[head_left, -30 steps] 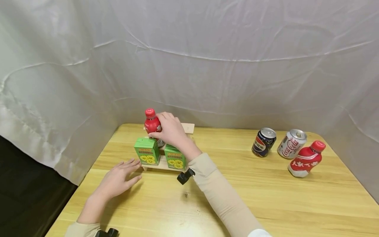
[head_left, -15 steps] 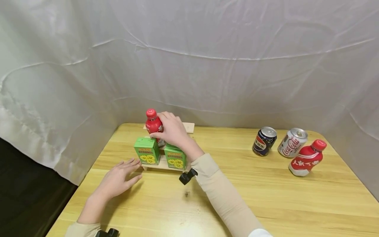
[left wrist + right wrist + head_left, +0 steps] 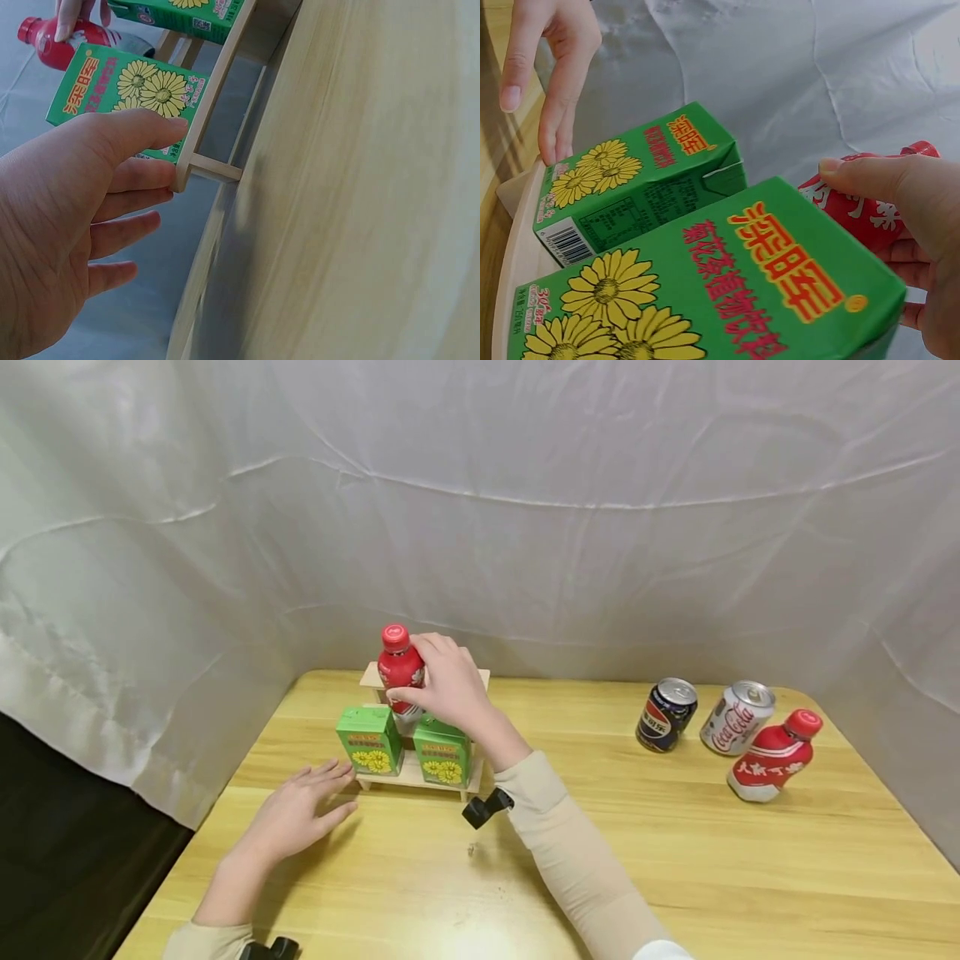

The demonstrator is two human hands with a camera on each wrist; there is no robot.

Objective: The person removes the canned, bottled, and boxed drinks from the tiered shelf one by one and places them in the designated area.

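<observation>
My right hand (image 3: 452, 685) grips a red drink bottle (image 3: 400, 670) with a red cap, thumb on the near side and fingers behind. The bottle is upright in the head view, behind two green drink cartons (image 3: 371, 742) with yellow flowers. Its base is partly hidden by the cartons, so I cannot tell whether it touches the rack. Both cartons stand on the front step of a small wooden rack (image 3: 408, 774). My left hand (image 3: 82, 202) has its fingers extended at the rack's left end, and the fingertips seem to touch its corner.
To the right on the wooden table (image 3: 600, 827) stand a dark Pepsi can (image 3: 666, 717), a silver Coca-Cola can (image 3: 737, 720) and another red bottle (image 3: 776, 758). Grey cloth (image 3: 562, 568) hangs behind the table and along its sides.
My right hand has shifted the red bottle slightly right and up in the head view, baring more of the rack's upper left end. My left hand has stayed nearly still.
</observation>
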